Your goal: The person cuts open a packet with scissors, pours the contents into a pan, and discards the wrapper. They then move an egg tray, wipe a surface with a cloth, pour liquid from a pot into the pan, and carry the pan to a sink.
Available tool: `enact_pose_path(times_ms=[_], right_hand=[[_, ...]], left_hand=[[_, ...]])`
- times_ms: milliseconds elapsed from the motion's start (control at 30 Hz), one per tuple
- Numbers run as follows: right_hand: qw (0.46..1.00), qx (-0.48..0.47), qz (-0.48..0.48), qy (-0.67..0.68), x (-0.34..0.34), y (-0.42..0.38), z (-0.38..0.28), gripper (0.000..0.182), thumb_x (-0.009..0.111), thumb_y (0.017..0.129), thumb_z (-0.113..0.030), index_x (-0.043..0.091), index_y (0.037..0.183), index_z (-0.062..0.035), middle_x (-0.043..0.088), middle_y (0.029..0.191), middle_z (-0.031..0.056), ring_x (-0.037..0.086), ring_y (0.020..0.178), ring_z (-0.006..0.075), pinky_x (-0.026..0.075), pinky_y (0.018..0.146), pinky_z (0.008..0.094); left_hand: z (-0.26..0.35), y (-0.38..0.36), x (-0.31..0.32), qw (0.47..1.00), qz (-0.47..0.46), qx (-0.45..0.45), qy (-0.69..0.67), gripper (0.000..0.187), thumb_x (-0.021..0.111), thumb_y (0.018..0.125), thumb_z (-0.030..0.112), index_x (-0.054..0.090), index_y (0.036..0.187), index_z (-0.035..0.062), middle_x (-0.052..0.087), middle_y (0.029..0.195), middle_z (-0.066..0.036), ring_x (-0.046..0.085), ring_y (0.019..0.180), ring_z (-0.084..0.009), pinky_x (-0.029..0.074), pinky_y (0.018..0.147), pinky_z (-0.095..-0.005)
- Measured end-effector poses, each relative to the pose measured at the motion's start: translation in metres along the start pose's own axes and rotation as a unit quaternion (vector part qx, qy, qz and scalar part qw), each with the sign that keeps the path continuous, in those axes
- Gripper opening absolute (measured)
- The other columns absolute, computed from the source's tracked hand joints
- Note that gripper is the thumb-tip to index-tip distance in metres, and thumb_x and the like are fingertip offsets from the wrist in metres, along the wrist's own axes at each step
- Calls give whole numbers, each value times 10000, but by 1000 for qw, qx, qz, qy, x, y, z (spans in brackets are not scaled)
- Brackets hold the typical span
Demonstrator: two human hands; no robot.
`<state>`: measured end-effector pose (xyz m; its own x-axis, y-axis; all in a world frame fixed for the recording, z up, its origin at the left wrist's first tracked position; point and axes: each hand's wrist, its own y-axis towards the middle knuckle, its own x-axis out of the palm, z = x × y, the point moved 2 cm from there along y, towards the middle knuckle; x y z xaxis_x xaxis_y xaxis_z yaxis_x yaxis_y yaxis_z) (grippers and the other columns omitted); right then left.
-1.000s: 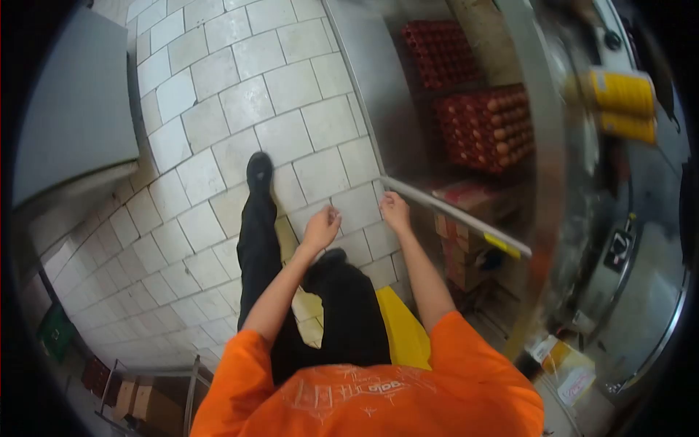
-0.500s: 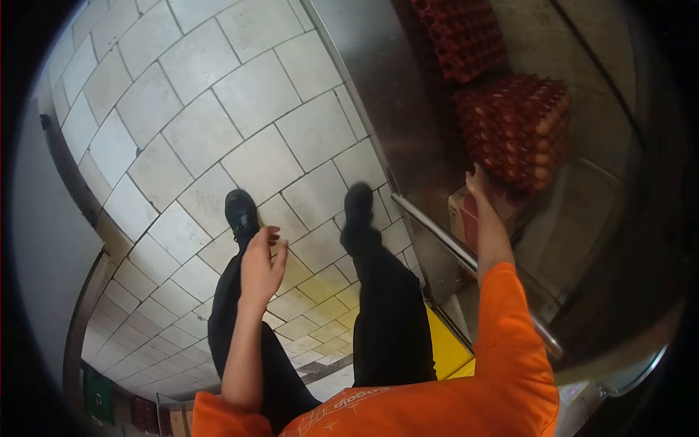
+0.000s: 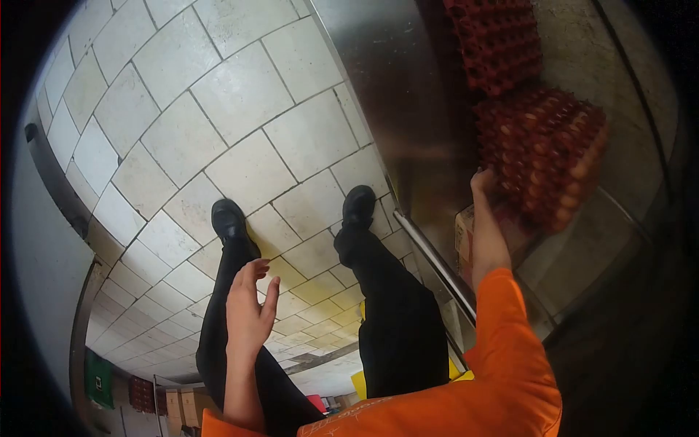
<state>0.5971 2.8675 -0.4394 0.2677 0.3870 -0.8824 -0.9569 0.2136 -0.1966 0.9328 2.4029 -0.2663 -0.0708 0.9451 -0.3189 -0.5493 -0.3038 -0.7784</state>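
Observation:
My right hand (image 3: 483, 182) is at the near left edge of a stack of red egg trays (image 3: 535, 156) filled with brown eggs. Its fingers are curled against the stack's edge and partly hidden there. The stack looks tilted and slightly blurred, above a cardboard box (image 3: 464, 237). My left hand (image 3: 250, 306) is held in the air over the tiled floor, in front of my left leg, holding nothing, with thumb and fingers apart.
More red egg trays (image 3: 499, 47) stand beyond the filled stack. A steel panel (image 3: 408, 95) and a metal bar (image 3: 437, 266) lie between my legs and the eggs. My black shoes (image 3: 230, 218) are on the tiled floor (image 3: 240, 167). Boxes (image 3: 191, 408) appear low at left.
The egg stack has shifted and tipped a little at my right hand. My left hand has lowered slightly, its fingers still apart. The view has swung a little, and my right foot has settled.

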Motion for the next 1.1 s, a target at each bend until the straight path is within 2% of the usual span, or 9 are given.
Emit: enact_pose_path(times_ms=[100,200,333,533,733,800,933,1033,1100], right_hand=[[996,75,-40,15,-21,-17,-25,316,549,811,-196,517,1102,-75,541,1134,120,528,1024,296,425,845,413],[995,98,-30,-18,-32,-35,-47,342,524,816,-168,493,1148,-92,497,1201,116,492,1079,279,420,872,406],[998,62,4,-24,-30,-40,-44,372,482,821,-136,466,1191,-108,473,1229,109,463,1114,275,407,901,406],[996,65,-62,4,-28,-36,-39,428,412,815,-73,415,1242,-100,443,1251,135,445,1139,290,380,940,403],[996,-12,-81,35,-20,-30,-31,428,376,824,-68,385,1253,-62,412,1277,147,430,1154,311,367,953,414],[992,32,-118,13,-45,-44,-43,422,364,832,-67,378,1253,-49,407,1281,149,433,1152,310,366,955,405],[996,6,-88,24,-35,-47,-38,412,359,837,-62,381,1249,-52,411,1278,148,434,1151,308,370,952,400],[993,38,-111,5,-38,-51,-39,409,366,838,-86,387,1246,-54,425,1269,147,445,1138,315,371,948,402],[994,1,-108,-31,-20,-43,-30,429,426,830,-127,384,1252,-58,425,1261,163,429,1150,320,371,947,405]], left_hand=[[6,4,9,1000,5,14,-15,224,518,812,79,518,1011,-25,587,938,-183,570,891,-301,426,796,-323],[8,7,14,1000,10,-3,-8,221,519,818,94,517,1008,-18,588,950,-179,569,907,-306,431,796,-340],[-2,5,20,1000,10,2,27,221,521,826,120,515,1007,-8,588,956,-175,568,916,-309,435,793,-354],[-11,-3,20,999,39,9,38,245,551,818,161,526,1000,0,588,903,-169,577,863,-293,451,740,-368],[-29,-12,21,999,44,-7,11,245,535,831,161,509,1013,-1,577,963,-175,568,905,-315,454,778,-361],[-36,-15,22,998,54,0,41,253,537,832,176,510,1017,6,577,960,-176,570,906,-314,456,785,-362],[-36,-17,28,997,76,8,29,267,559,812,189,525,1011,15,590,900,-163,571,863,-297,456,737,-373],[-31,-15,31,996,77,12,38,267,559,811,187,524,1013,16,590,897,-163,569,861,-299,456,737,-373],[-32,-13,33,997,70,13,30,269,559,810,186,522,1014,15,591,901,-166,570,867,-298,457,741,-373]])
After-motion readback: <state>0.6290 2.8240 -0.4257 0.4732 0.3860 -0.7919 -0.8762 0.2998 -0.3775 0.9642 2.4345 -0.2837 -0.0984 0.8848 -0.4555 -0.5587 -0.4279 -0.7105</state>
